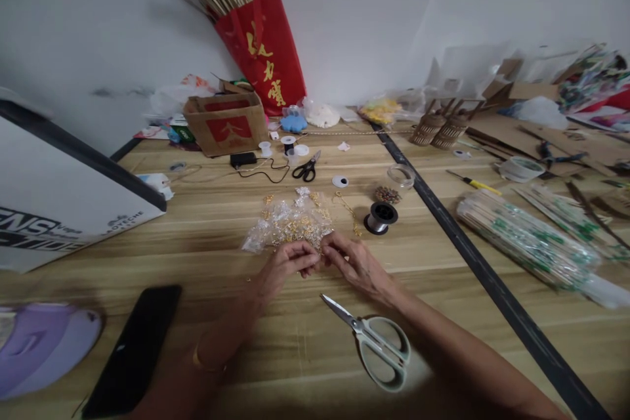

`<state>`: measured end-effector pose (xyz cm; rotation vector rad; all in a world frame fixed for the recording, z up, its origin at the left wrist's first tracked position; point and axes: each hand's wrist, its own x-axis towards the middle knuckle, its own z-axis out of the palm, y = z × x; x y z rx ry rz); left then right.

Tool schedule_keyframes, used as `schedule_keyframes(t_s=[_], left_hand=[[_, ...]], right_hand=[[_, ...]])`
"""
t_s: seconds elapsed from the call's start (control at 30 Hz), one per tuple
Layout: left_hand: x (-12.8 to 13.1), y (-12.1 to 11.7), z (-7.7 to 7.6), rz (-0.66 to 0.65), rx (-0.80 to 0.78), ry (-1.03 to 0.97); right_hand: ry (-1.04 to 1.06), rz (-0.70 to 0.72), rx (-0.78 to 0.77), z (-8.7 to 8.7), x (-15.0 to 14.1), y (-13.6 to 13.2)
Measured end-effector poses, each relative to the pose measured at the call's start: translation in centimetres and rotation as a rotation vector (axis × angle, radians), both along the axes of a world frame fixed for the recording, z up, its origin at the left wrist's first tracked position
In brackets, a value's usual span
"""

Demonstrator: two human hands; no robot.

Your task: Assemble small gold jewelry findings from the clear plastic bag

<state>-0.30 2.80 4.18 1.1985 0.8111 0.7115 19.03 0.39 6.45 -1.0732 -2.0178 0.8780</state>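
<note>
My left hand and my right hand meet over the middle of the table, fingertips almost touching. Both are closed in a pinch; whatever lies between the fingers is too small to make out. Just beyond them is a heap of clear plastic bags with small gold and silver pieces. A gold chain lies to the right of the heap, beside a spool of fine wire. Nearer to me, below my right hand, rest light-handled scissors with their blades together.
Left are a black phone, a purple object and a large white box. Black scissors, a jar of beads and a paper bag stand farther back. Bagged sticks lie right, past a dark strip.
</note>
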Motion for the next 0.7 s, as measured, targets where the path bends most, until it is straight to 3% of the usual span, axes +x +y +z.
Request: schedule_keyframes(t_s=[0.17, 0.43, 0.7], left_hand=[[-0.18, 0.18, -0.29, 0.055, -0.007, -0.003], [-0.23, 0.31, -0.05, 0.035, -0.023, -0.012], [0.07, 0.08, 0.31, 0.033, 0.000, 0.040]], right_hand=[[0.004, 0.011, -0.027, -0.16, -0.18, 0.06], [0.002, 0.024, -0.017, -0.39, -0.30, -0.04], [-0.126, 0.018, 0.020, -0.92, -0.19, -0.25]])
